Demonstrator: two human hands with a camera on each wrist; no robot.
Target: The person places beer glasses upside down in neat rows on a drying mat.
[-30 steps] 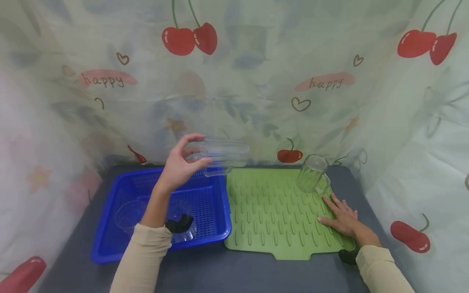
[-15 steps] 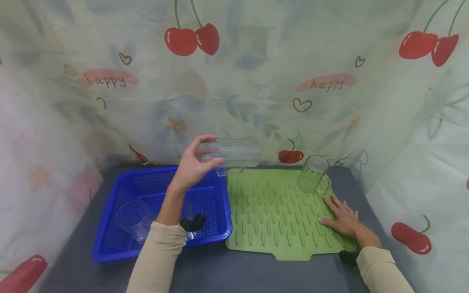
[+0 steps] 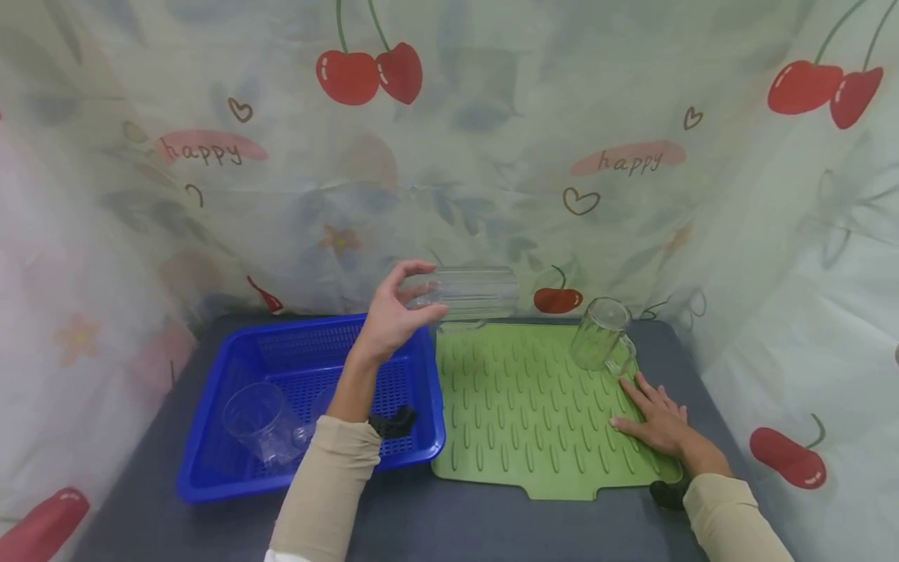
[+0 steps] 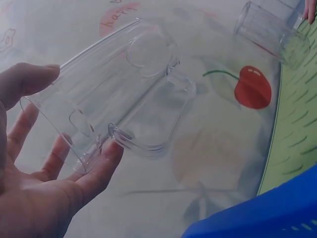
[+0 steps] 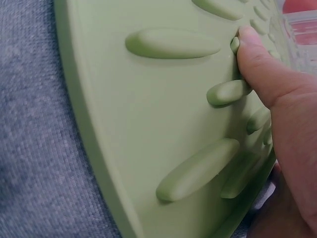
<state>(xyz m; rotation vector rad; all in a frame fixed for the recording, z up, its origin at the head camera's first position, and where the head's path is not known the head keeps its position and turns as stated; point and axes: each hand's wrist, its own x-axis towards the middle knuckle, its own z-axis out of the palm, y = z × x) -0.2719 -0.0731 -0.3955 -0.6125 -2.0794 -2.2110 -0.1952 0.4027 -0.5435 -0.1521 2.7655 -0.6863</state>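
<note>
Blue perforated plastic basket (image 3: pixel 437 406) sits below left fingers | flat green ridged mat (image 3: pixel 520 406) lies under right hand (image 3: pixel 653 417), fingers spread | raised left hand (image 3: pixel 393 320) pinches clear cylindrical handled mug (image 3: pixel 481 293), sideways beyond fingertips | second clear handled mug (image 3: pixel 597 339) stands just past right fingertips

On the pale, cherry-printed hanging sheet (image 3: pixel 463 164), the word "happy" (image 3: pixel 201 151) is written twice in thin brown letters, each over a long pink smear (image 3: pixel 628 158): once up and left of the left hand (image 3: pixel 393 316), once up and right of it.
</note>
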